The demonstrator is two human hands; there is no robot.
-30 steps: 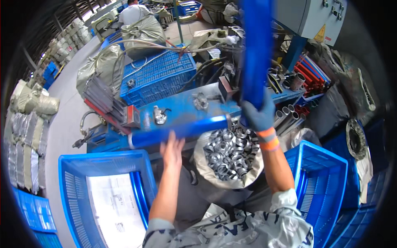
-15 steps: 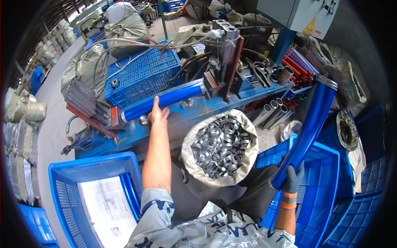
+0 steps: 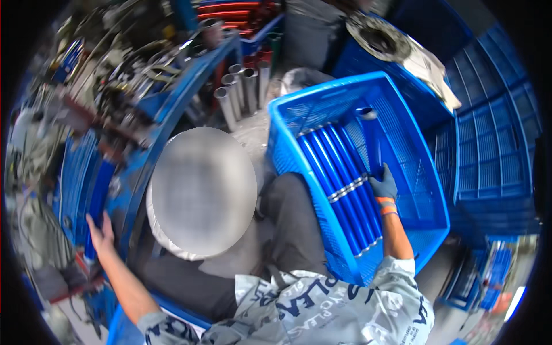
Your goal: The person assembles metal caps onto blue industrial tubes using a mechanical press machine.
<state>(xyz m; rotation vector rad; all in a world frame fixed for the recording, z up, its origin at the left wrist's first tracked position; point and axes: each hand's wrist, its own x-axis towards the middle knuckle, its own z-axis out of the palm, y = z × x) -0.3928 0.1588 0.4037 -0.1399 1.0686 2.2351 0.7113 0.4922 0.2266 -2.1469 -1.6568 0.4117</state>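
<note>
My right hand (image 3: 384,183), in a dark glove with an orange cuff, is closed around the lower end of a blue metal tube (image 3: 372,138). The tube is inside the blue plastic crate (image 3: 397,86) on my right, beside several shiny blue tubes (image 3: 336,161) lying in rows. Far to the left, my bare left hand (image 3: 102,234) has its fingers spread by another blue tube (image 3: 101,183) at the bench machine. Blur hides whether that hand touches it.
Between my hands stands a pale sack (image 3: 158,221), its contents blurred. Bare metal tubes (image 3: 230,95) stand upright beyond it, near the blue bench edge (image 3: 178,109). Red tubes (image 3: 230,17) lie farther back. More blue crates (image 3: 489,132) are stacked at right.
The view has swung right. My right hand has brought its blue tube from above the crate's edge down into the crate. My left hand remains near the tube at the machine.
</note>
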